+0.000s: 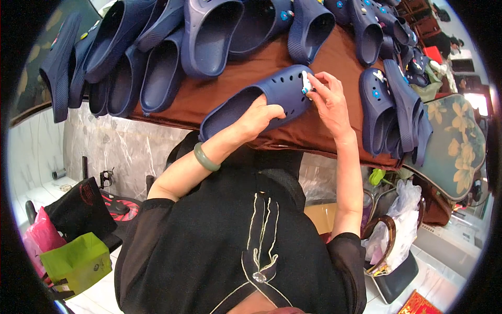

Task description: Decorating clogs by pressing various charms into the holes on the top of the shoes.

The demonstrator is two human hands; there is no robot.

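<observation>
A navy blue clog (282, 86) with round holes lies slanted over the near edge of the table, its toe pointing to the far right. My left hand (259, 120) is closed on it, the fingers reaching inside the shoe's upper and the thumb outside on its near side. A jade-green bangle circles that wrist. At the toe, a white and blue shoe charm (306, 82) sits against the clog's holes. My right hand (330, 102) pinches this charm between thumb and fingertips, with the other fingers curled above; the charm's stem is hidden.
More navy clogs (209, 42) crowd the brown-covered table (334, 63) at the left and back. At right, charm-decorated clogs (377, 104) stand beside a floral chair back (455, 141). Bags are below: a green one (78, 264) left, a clear plastic one (400, 225) right.
</observation>
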